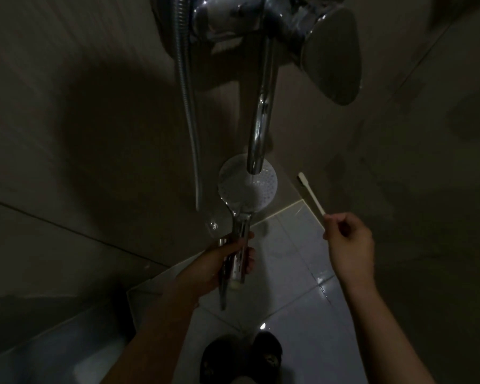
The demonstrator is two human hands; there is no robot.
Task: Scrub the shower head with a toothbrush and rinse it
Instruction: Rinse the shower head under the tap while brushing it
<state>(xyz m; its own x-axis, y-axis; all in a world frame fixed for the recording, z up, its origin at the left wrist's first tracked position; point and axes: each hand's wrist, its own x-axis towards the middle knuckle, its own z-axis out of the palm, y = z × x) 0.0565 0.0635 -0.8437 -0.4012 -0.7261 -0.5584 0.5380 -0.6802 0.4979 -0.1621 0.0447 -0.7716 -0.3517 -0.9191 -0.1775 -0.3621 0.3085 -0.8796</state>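
1. Left hand [222, 261], nearest with the right hand [349, 242]: its fingers are curled round the shower head's chrome handle. The right hand pinches the toothbrush by its tail end.
2. Mixer tap [333, 56], 12 o'clock: its spout [261, 120] runs down to centre.
3. Shower head [261, 189], centre, at 12 o'clock of the left hand: white face up, under the spout mouth.
4. Toothbrush [312, 195], at 3 o'clock of the shower head, apart from it.
5. Step judged: rinsing. Water flow cannot be told. The next move calls for turning the face under the spout.

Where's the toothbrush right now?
Head view, right of centre: the right hand pinches the toothbrush by its handle end, apart from the shower head to its left.
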